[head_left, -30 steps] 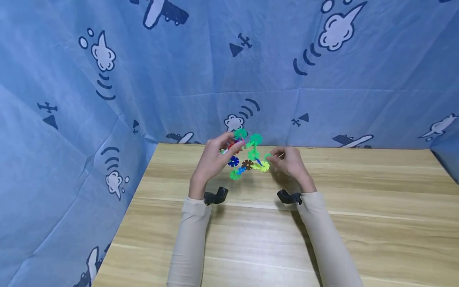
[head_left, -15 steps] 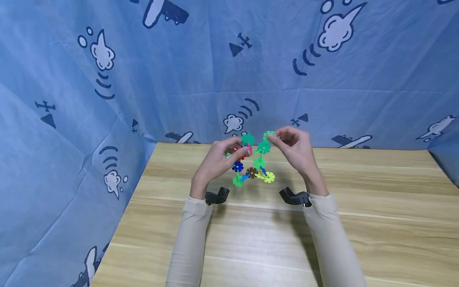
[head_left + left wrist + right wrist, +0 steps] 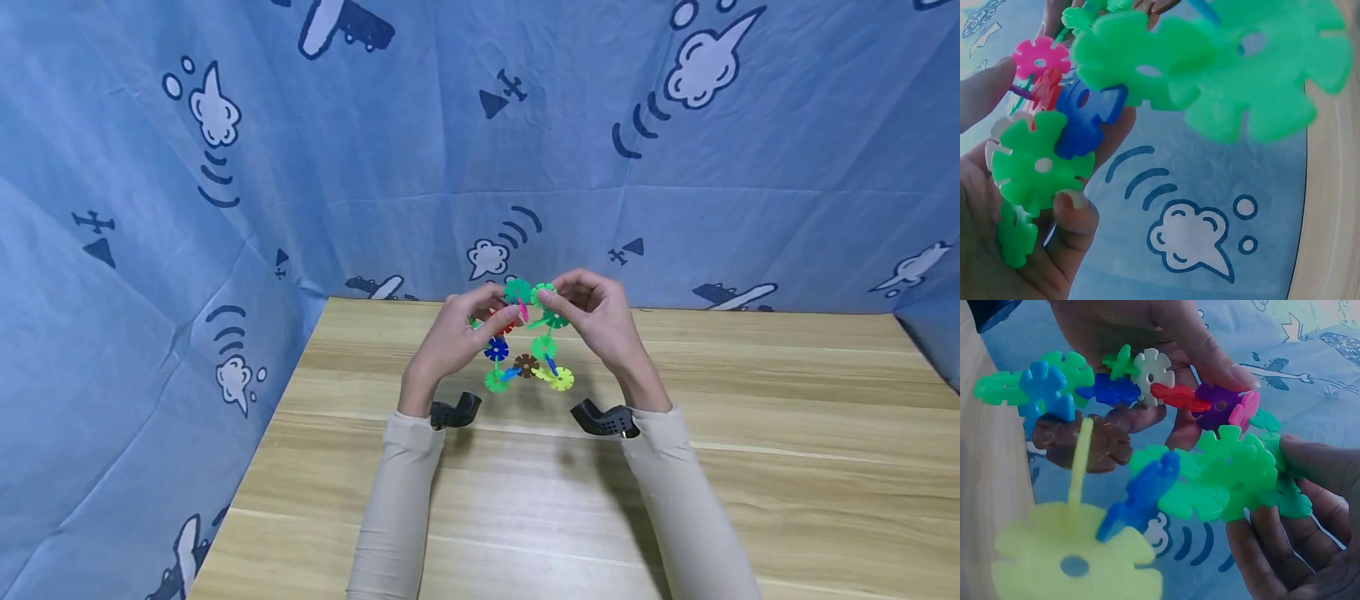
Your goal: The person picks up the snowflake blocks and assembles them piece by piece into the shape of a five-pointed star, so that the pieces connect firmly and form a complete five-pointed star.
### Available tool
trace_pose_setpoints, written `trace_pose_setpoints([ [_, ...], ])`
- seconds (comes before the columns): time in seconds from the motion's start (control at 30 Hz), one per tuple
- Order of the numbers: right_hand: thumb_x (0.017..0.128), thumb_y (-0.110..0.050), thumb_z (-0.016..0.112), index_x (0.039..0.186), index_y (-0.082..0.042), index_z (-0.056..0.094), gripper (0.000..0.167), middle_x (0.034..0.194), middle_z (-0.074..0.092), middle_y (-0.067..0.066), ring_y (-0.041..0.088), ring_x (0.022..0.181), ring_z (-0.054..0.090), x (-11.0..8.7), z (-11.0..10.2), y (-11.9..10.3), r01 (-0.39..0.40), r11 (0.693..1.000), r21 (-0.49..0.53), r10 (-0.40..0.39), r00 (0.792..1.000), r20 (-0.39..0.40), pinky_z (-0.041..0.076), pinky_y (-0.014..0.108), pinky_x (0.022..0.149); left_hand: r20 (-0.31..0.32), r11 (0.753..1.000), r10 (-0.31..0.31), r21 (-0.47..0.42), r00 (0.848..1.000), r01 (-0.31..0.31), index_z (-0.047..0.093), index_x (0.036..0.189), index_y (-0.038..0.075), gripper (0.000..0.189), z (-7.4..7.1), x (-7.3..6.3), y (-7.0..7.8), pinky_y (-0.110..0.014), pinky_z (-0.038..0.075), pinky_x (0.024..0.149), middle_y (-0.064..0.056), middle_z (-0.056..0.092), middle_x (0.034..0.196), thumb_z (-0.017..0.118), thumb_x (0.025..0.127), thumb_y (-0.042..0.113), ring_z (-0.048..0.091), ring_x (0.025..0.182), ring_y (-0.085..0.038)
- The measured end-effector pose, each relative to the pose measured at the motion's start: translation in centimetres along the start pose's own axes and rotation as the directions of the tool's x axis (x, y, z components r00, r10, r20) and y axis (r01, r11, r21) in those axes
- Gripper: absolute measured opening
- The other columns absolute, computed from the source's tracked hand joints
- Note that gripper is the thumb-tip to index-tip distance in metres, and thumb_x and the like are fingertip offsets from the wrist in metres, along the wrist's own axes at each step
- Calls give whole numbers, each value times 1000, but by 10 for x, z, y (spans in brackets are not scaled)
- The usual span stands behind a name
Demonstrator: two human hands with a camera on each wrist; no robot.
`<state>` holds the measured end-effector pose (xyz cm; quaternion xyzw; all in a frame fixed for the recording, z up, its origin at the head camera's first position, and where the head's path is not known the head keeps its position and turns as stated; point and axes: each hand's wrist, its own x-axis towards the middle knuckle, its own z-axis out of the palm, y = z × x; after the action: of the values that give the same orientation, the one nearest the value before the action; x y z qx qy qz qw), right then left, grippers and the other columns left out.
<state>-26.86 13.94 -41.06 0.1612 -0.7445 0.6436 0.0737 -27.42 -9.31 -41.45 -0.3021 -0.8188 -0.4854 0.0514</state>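
A chain of interlocking plastic snowflake discs, with a brown disc (image 3: 527, 365) at its near side, is held up over the table by both hands. My left hand (image 3: 450, 337) grips its left part, around the red disc (image 3: 1179, 397), the white disc (image 3: 1146, 361) and the purple disc (image 3: 1209, 415). Between thumb and fingers my right hand (image 3: 603, 317) pinches a green disc (image 3: 543, 293) at the upper right, close beside the left end's green disc (image 3: 517, 290). A yellow disc (image 3: 562, 379) hangs lowest on the right; a dark blue disc (image 3: 496, 348) shows below the left thumb.
The wood-grain table (image 3: 750, 433) lies beneath the hands. Behind it and to the left hangs a blue cloth (image 3: 375, 150) printed with planes and clouds. Black camera mounts (image 3: 603, 417) sit at both wrists, by the beige sleeves.
My right hand has gone up from the chain's right side with a green disc, then left toward the other end's green disc. The chain has shifted slightly right and down; the left hand keeps its grip.
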Motion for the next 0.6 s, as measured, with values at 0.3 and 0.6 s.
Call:
trace_pose_setpoints([
  [0.3,97,-23,76,102,-3,74,21,90,73,-1,15,81,69,-1,0,-1,1,999,-52,2,998,55,57,25,75,-32,999,-17,-29,999,16,67,125,13,28,0,0,-1,-34,61,89,-3,79,101,59,107,34,73,91,-13],
  [0.6,98,-23,75,99,-3,75,20,86,74,-6,17,84,68,-1,2,-1,9,994,-108,-1,997,76,54,28,79,-79,998,-21,-62,997,16,67,126,14,29,-2,0,-1,-36,60,91,-3,79,105,58,107,34,73,95,-15],
])
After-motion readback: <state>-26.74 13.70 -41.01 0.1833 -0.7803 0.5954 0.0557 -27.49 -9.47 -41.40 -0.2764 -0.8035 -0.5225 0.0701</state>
